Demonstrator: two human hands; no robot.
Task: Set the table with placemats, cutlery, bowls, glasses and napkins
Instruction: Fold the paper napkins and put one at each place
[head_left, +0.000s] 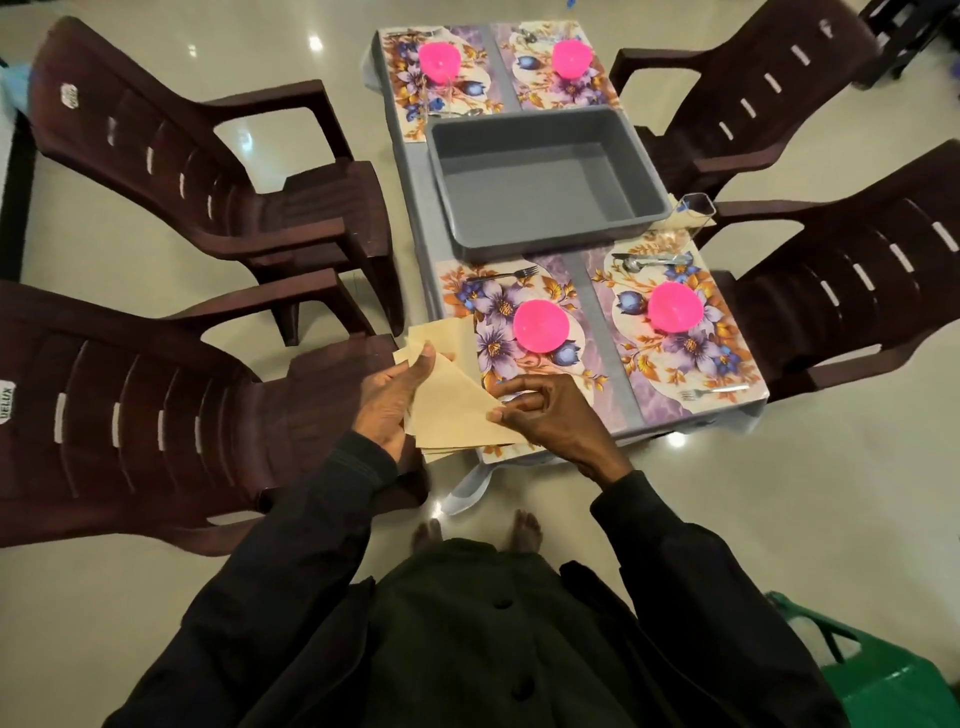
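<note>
Where four brown chairs ring the table, a grey tub sits at its middle among four floral placemats, each bearing a pink bowl. At the near-left mat's edge, the left hand grips a stack of beige napkins, thumb on top; the right hand pinches the top napkin's corner.

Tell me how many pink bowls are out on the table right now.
4. Far-left bowl, far-right bowl, near-left bowl, near-right bowl, one per place setting. The grey tub in the middle looks empty, so none seems hidden.
</note>
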